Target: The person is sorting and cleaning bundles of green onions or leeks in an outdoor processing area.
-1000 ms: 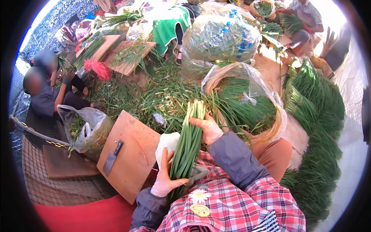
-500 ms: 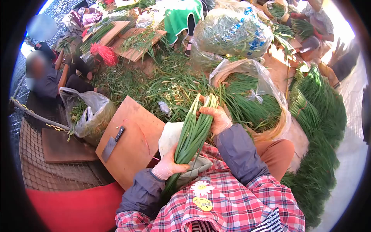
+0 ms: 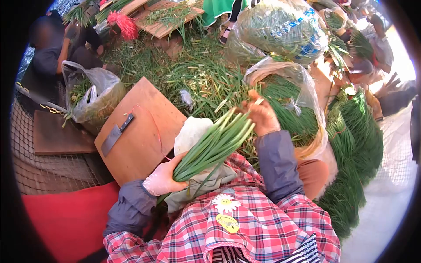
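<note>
My left hand [image 3: 166, 177], in a thin pale glove, is wrapped round a bunch of green chives [image 3: 210, 147]. The bunch lies slantwise over my lap, its pale cut ends pointing up and to the right. Just beyond those ends is my right hand [image 3: 263, 115], with its fingers curled. Something small and pale shows at its fingertips, too blurred to name. A greyish cloth [image 3: 190, 130] lies under the bunch. To the left, a cleaver [image 3: 117, 134] with a black handle rests on a wooden board [image 3: 144, 149], and a thin red string [image 3: 154, 125] trails across the board.
An open plastic bag of chives [image 3: 280, 98] stands ahead on the right. Chives are heaped [image 3: 346, 144] along the right side. Loose trimmings [image 3: 193, 87] cover the ground ahead. A stuffed bag [image 3: 94, 96] stands at left, near a seated person [image 3: 48, 57]. Red strings [image 3: 123, 25] lie farther back.
My right hand has come off the pale ends of the bunch and moved slightly up and right. My left hand has moved left and down, tilting the bunch flatter. The view has shifted.
</note>
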Demonstrator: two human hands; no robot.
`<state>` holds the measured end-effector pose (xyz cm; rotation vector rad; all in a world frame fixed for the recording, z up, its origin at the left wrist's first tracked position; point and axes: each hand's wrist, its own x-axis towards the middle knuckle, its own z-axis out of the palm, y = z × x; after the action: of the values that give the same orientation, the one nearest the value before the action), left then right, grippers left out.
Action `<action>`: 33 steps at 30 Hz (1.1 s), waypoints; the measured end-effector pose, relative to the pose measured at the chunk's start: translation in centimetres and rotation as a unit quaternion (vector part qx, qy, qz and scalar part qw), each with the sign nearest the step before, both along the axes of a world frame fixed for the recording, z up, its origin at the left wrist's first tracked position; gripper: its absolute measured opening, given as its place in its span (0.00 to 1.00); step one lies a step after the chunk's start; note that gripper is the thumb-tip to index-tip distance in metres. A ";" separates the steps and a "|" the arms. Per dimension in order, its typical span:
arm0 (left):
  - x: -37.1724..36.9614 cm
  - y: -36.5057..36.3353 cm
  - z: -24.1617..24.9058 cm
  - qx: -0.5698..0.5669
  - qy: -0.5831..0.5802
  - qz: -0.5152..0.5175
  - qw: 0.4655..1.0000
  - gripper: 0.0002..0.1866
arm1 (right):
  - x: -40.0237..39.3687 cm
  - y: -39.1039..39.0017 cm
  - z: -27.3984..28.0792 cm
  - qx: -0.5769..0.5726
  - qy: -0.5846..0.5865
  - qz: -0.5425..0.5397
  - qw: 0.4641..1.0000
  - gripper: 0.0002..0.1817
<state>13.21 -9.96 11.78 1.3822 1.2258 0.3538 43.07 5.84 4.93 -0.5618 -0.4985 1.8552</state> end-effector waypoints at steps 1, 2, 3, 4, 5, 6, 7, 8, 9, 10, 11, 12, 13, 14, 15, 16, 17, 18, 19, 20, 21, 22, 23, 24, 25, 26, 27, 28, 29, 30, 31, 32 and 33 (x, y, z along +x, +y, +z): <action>-0.6 -0.4 -0.2 -0.043 -0.028 0.016 0.999 0.43 | 1.2 1.1 -0.1 0.001 -0.011 -0.012 1.000 0.26; -1.0 -0.8 -0.3 -0.085 -0.053 0.033 0.994 0.43 | 2.6 2.4 -0.2 0.002 -0.020 -0.024 1.000 0.25; -1.0 -1.3 0.3 -0.185 -0.131 0.105 0.968 0.38 | 3.7 3.4 1.4 0.013 -0.045 -0.045 0.998 0.23; -1.3 -1.9 0.1 -0.205 -0.156 0.124 0.958 0.37 | 5.0 4.6 3.1 0.024 -0.070 -0.066 0.995 0.22; -1.6 -2.5 -0.2 -0.224 -0.181 0.144 0.947 0.37 | 7.3 6.8 2.5 0.035 -0.076 -0.138 0.987 0.20; -1.9 -3.1 -0.3 -0.242 -0.206 0.163 0.934 0.36 | 9.3 8.8 2.0 0.044 -0.081 -0.210 0.973 0.18; -1.7 -3.6 0.2 -0.240 -0.229 0.205 0.921 0.34 | 10.1 9.9 3.5 0.053 -0.107 -0.284 0.951 0.17; -2.1 -4.1 -0.2 -0.248 -0.259 0.217 0.908 0.33 | 10.4 10.7 5.4 0.062 -0.133 -0.355 0.923 0.15; -2.5 -4.5 -0.8 -0.255 -0.288 0.229 0.894 0.33 | 10.5 11.5 6.1 0.080 -0.177 -0.387 0.901 0.15; -2.9 -4.6 -1.0 -0.261 -0.318 0.241 0.879 0.32 | 10.2 12.0 6.5 0.098 -0.221 -0.418 0.876 0.14; -2.9 -4.8 -1.1 -0.257 -0.336 0.261 0.868 0.29 | 8.8 11.9 5.7 0.129 -0.279 -0.385 0.870 0.15; -2.8 -4.7 -0.8 -0.251 -0.333 0.267 0.869 0.28 | 5.6 9.2 8.0 0.181 -0.458 -0.244 0.835 0.17; -2.6 -4.5 -0.6 -0.245 -0.331 0.272 0.870 0.27 | 4.9 9.3 4.5 0.242 -0.600 -0.098 0.756 0.27; -2.4 -4.1 -0.5 -0.238 -0.330 0.276 0.871 0.26 | 4.2 9.3 0.9 0.331 -0.696 0.030 0.637 0.38; -2.2 -3.7 -0.4 -0.229 -0.336 0.255 0.877 0.25 | 1.6 6.2 3.1 0.248 -0.651 0.112 0.709 0.50; -1.8 -3.4 -0.3 -0.226 -0.339 0.248 0.879 0.25 | 0.7 5.3 1.8 0.182 -0.555 0.201 0.786 0.54; -1.2 -2.9 -0.1 -0.224 -0.343 0.240 0.880 0.26 | -0.1 3.8 0.3 0.145 -0.334 0.284 0.887 0.54; -0.5 -2.6 0.1 -0.225 -0.345 0.232 0.881 0.26 | -1.0 1.9 -0.6 0.096 -0.090 0.348 0.928 0.54; 0.3 -2.1 0.2 -0.225 -0.347 0.217 0.884 0.27 | -2.4 0.1 0.2 0.110 -0.014 0.330 0.937 0.54; 1.1 -1.6 0.1 -0.242 -0.349 0.200 0.883 0.27 | -4.1 -1.2 1.1 0.123 0.063 0.309 0.941 0.53; 2.1 -1.1 0.0 -0.262 -0.350 0.183 0.881 0.27 | -4.9 -1.3 1.0 0.106 0.085 0.261 0.956 0.52; 3.1 -0.6 -0.1 -0.280 -0.353 0.165 0.877 0.27 | -5.7 -1.4 1.1 0.092 0.107 0.211 0.967 0.50; 4.1 -0.1 0.1 -0.285 -0.344 0.134 0.885 0.27 | -5.6 -0.9 2.1 0.105 0.112 0.217 0.964 0.51; 4.5 0.4 -0.9 -0.304 -0.325 0.117 0.888 0.26 | -5.6 -0.5 3.1 0.116 0.116 0.224 0.961 0.51; 4.8 0.8 -1.6 -0.318 -0.325 0.110 0.884 0.25 | -5.6 -0.4 3.9 0.089 0.110 0.193 0.971 0.47; 5.2 1.3 -1.8 -0.329 -0.326 0.102 0.880 0.24 | -5.1 0.2 4.3 0.088 0.087 0.181 0.976 0.46; 5.7 1.9 -1.7 -0.315 -0.340 0.091 0.881 0.24 | -4.4 0.9 4.6 0.087 0.063 0.168 0.980 0.44; 6.1 2.5 -1.5 -0.302 -0.354 0.080 0.881 0.23 | -3.9 1.4 5.3 0.085 0.040 0.156 0.983 0.42; 6.4 3.1 -1.3 -0.288 -0.367 0.069 0.882 0.23 | -3.4 1.7 6.5 0.062 0.023 0.119 0.991 0.39; 6.8 3.8 -1.5 -0.226 -0.338 0.052 0.912 0.23 | -2.5 2.3 8.1 0.079 -0.020 0.097 0.992 0.37; 7.1 4.6 -1.9 -0.163 -0.307 0.035 0.937 0.23 | -1.3 3.2 10.0 0.082 -0.038 0.054 0.994 0.35; 7.3 5.3 -2.1 -0.099 -0.276 0.018 0.956 0.23 | 0.4 4.9 11.5 0.130 -0.077 -0.024 0.988 0.32; 7.3 5.9 -1.1 -0.111 -0.248 0.021 0.962 0.25 | 2.7 6.0 13.7 0.204 -0.056 -0.029 0.977 0.27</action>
<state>20.49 -4.09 10.68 0.9944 0.8495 0.5382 45.81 11.87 18.60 -0.3973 -0.9040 1.6101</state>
